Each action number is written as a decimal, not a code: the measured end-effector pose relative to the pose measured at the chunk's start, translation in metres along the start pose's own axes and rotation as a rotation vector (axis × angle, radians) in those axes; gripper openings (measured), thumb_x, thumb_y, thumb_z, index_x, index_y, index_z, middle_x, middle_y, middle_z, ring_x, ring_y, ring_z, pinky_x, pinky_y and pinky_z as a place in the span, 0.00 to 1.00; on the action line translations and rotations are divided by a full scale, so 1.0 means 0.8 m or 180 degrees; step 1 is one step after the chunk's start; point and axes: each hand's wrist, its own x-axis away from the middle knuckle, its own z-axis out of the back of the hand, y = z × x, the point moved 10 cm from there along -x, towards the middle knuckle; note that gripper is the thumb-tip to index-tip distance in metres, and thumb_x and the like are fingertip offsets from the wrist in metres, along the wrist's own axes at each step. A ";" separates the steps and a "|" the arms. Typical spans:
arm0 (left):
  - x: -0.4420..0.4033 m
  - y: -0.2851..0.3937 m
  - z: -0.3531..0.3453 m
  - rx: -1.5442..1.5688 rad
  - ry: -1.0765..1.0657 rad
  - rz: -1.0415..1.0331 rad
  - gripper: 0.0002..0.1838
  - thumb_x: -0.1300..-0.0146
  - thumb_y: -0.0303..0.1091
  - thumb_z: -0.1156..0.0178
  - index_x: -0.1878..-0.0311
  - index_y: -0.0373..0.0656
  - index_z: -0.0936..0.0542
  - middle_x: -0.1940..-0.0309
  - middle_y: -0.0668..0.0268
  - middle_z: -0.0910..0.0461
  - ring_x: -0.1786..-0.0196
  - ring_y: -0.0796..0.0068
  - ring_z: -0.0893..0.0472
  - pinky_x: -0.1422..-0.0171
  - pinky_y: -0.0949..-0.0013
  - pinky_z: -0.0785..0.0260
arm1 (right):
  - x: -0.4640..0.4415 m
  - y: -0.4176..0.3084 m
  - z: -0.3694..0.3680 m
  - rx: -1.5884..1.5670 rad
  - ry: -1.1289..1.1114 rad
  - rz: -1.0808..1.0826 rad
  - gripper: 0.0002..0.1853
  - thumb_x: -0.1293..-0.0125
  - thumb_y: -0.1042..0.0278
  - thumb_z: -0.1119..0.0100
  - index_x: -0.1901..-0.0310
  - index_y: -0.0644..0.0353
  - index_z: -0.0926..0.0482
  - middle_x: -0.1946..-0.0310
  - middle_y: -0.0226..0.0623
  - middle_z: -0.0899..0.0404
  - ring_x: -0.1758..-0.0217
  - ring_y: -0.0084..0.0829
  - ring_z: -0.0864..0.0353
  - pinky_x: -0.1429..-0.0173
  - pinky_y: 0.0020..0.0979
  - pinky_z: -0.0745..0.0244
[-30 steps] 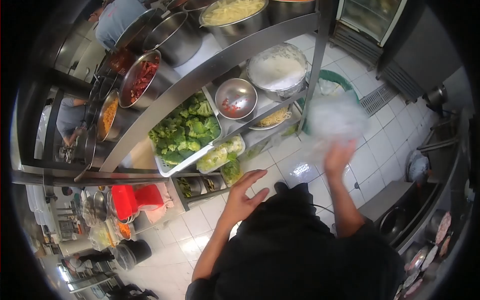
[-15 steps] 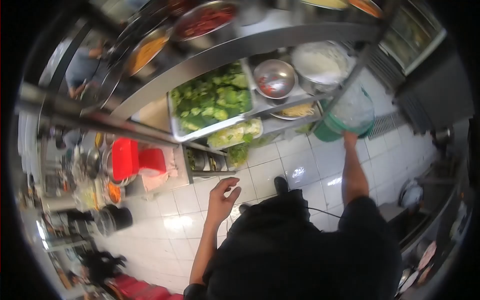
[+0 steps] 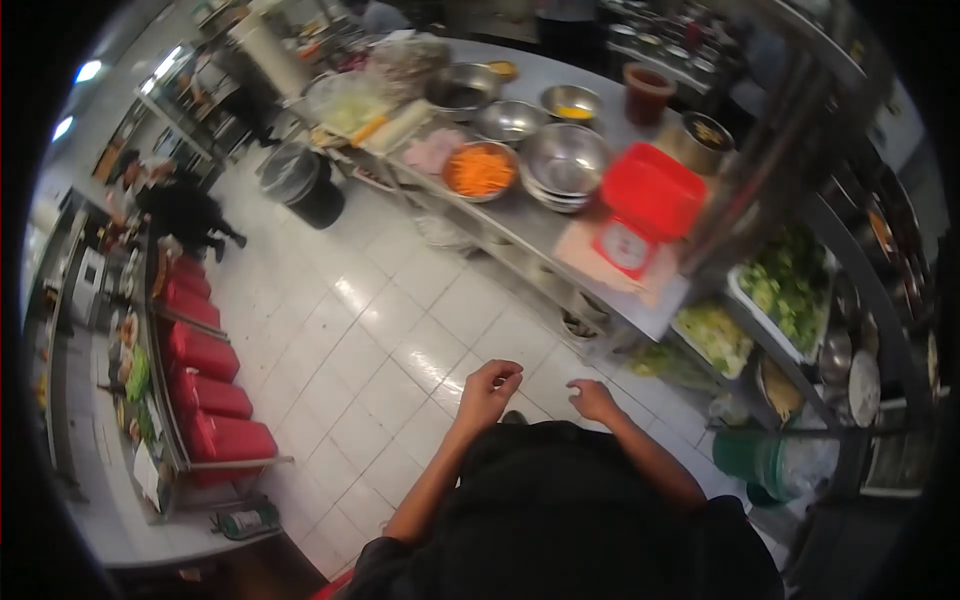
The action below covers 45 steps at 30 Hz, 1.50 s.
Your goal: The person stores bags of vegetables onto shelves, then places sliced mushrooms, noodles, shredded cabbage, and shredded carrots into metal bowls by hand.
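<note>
My left hand (image 3: 490, 390) hangs in front of my body over the tiled floor, its fingers loosely curled with a gap to the thumb. Nothing shows in it. Close by on the right, my right hand (image 3: 594, 400) is also raised at waist height, fingers loosely bent and apart, holding nothing that I can see. Neither hand touches anything. Ahead stands a metal table (image 3: 655, 315) bearing a red kitchen scale (image 3: 640, 205), a bowl of shredded carrot (image 3: 480, 171) and metal bowls (image 3: 566, 160).
On the right are a tray of green vegetables (image 3: 785, 285) and a green bin (image 3: 740, 455) with a plastic liner. Red containers (image 3: 232, 445) line the left counter. A black bucket (image 3: 318, 200) stands on the floor. People (image 3: 190, 205) are farther off.
My view has swung left toward the scale table and red containers. My right hand has come away from the green bin and is now beside my left hand.
</note>
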 end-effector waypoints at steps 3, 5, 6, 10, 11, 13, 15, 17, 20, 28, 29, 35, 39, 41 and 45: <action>-0.008 0.008 0.082 0.0111 0.0242 0.0010 0.09 0.39 0.30 0.42 0.58 0.36 0.22 0.65 0.65 0.20 0.60 0.79 0.22 0.56 0.75 0.31 | -0.061 -0.114 0.000 -0.0053 0.0004 0.0316 0.18 0.47 0.65 0.43 0.53 0.56 0.22 0.61 0.46 0.20 0.55 0.45 0.23 0.47 0.38 0.29; -0.018 0.024 0.131 0.0203 0.0429 -0.0040 0.09 0.39 0.31 0.42 0.58 0.36 0.22 0.66 0.66 0.20 0.61 0.79 0.22 0.56 0.75 0.31 | -0.089 -0.175 0.004 -0.0252 -0.0126 0.0404 0.18 0.46 0.65 0.42 0.52 0.56 0.22 0.64 0.44 0.19 0.59 0.44 0.21 0.51 0.37 0.28; -0.023 0.030 0.152 0.0259 0.0512 -0.0058 0.10 0.39 0.31 0.42 0.58 0.36 0.22 0.67 0.66 0.20 0.61 0.79 0.22 0.56 0.75 0.31 | -0.100 -0.200 0.005 -0.0326 -0.0182 0.0439 0.18 0.45 0.65 0.42 0.51 0.56 0.22 0.66 0.43 0.20 0.61 0.41 0.21 0.53 0.36 0.28; -0.074 0.058 0.241 0.0109 0.0806 -0.0310 0.10 0.39 0.31 0.42 0.58 0.35 0.22 0.67 0.65 0.20 0.62 0.79 0.22 0.56 0.75 0.31 | -0.147 -0.272 -0.003 -0.0589 -0.0389 0.0569 0.18 0.44 0.66 0.41 0.50 0.59 0.23 0.73 0.38 0.21 0.69 0.32 0.23 0.61 0.31 0.29; -0.092 0.067 0.263 0.0064 0.0849 -0.0405 0.10 0.39 0.31 0.42 0.59 0.35 0.22 0.67 0.65 0.20 0.62 0.78 0.22 0.55 0.75 0.31 | -0.161 -0.286 -0.005 -0.0661 -0.0427 0.0620 0.18 0.44 0.66 0.41 0.50 0.60 0.23 0.74 0.38 0.21 0.71 0.29 0.23 0.63 0.30 0.29; -0.129 0.087 0.307 -0.0053 0.0931 -0.0548 0.09 0.39 0.31 0.41 0.59 0.35 0.22 0.67 0.64 0.20 0.61 0.77 0.21 0.55 0.75 0.31 | -0.188 -0.316 -0.006 -0.1009 -0.0576 0.0561 0.18 0.44 0.67 0.41 0.52 0.64 0.23 0.75 0.35 0.22 0.73 0.25 0.24 0.65 0.26 0.29; -0.165 0.087 0.348 -0.0245 0.1016 -0.0601 0.09 0.39 0.31 0.41 0.59 0.34 0.22 0.66 0.64 0.20 0.61 0.77 0.21 0.55 0.75 0.31 | -0.225 -0.346 -0.003 -0.1250 -0.0577 0.0573 0.17 0.43 0.68 0.41 0.52 0.66 0.23 0.75 0.34 0.23 0.73 0.22 0.24 0.66 0.24 0.29; -0.200 0.078 0.387 -0.0291 0.1090 -0.0482 0.09 0.39 0.30 0.41 0.59 0.34 0.22 0.66 0.64 0.20 0.61 0.77 0.21 0.55 0.75 0.31 | -0.276 -0.379 0.000 -0.1530 -0.0479 0.0665 0.17 0.42 0.69 0.41 0.52 0.66 0.24 0.77 0.33 0.23 0.75 0.21 0.25 0.68 0.24 0.30; -0.215 0.041 0.449 -0.0172 0.1338 -0.0105 0.09 0.40 0.30 0.41 0.59 0.35 0.22 0.65 0.63 0.20 0.61 0.76 0.21 0.55 0.75 0.30 | -0.357 -0.444 0.010 -0.1989 -0.0404 0.0913 0.15 0.42 0.70 0.41 0.54 0.67 0.23 0.78 0.30 0.24 0.76 0.18 0.26 0.70 0.21 0.31; -0.193 -0.084 0.624 0.0143 0.2332 0.0541 0.09 0.41 0.28 0.41 0.58 0.34 0.21 0.65 0.63 0.19 0.62 0.80 0.22 0.57 0.77 0.30 | -0.573 -0.687 0.092 -0.2054 0.0064 0.1554 0.14 0.42 0.69 0.41 0.57 0.68 0.23 0.77 0.29 0.25 0.78 0.17 0.28 0.73 0.21 0.33; -0.199 -0.092 0.643 0.0139 0.2391 0.0581 0.09 0.41 0.27 0.41 0.58 0.34 0.21 0.67 0.64 0.20 0.62 0.80 0.22 0.57 0.77 0.31 | -0.599 -0.706 0.099 -0.2011 0.0153 0.1587 0.14 0.42 0.69 0.41 0.57 0.68 0.23 0.77 0.29 0.24 0.78 0.17 0.28 0.73 0.21 0.33; -0.328 -0.088 0.753 0.0052 0.2085 0.0248 0.08 0.42 0.25 0.42 0.59 0.33 0.22 0.67 0.65 0.21 0.63 0.79 0.24 0.56 0.76 0.31 | -0.701 -0.778 0.153 -0.1686 0.1128 0.1375 0.19 0.43 0.61 0.40 0.55 0.68 0.23 0.73 0.36 0.22 0.71 0.24 0.24 0.65 0.25 0.29; -0.486 0.013 0.795 -0.0731 0.1587 -0.0873 0.11 0.47 0.22 0.40 0.58 0.35 0.23 0.64 0.61 0.22 0.61 0.71 0.23 0.55 0.71 0.31 | -0.736 -0.800 0.181 -0.1401 0.1700 0.0984 0.28 0.46 0.55 0.38 0.49 0.68 0.27 0.62 0.46 0.22 0.59 0.36 0.22 0.53 0.32 0.28; -0.572 0.095 0.790 -0.1076 0.1360 -0.1855 0.16 0.51 0.20 0.41 0.56 0.37 0.24 0.60 0.57 0.23 0.59 0.63 0.24 0.55 0.69 0.31 | -0.741 -0.822 0.216 -0.0706 0.2713 0.1061 0.34 0.49 0.52 0.36 0.44 0.67 0.31 0.52 0.51 0.26 0.49 0.42 0.26 0.45 0.36 0.31; -0.707 0.218 0.740 -0.2750 0.2013 -0.3274 0.26 0.54 0.24 0.38 0.47 0.38 0.29 0.50 0.47 0.30 0.52 0.53 0.25 0.51 0.61 0.31 | -0.776 -0.844 0.245 0.0578 0.3808 0.0161 0.31 0.50 0.56 0.37 0.46 0.66 0.30 0.50 0.53 0.28 0.46 0.46 0.28 0.42 0.38 0.34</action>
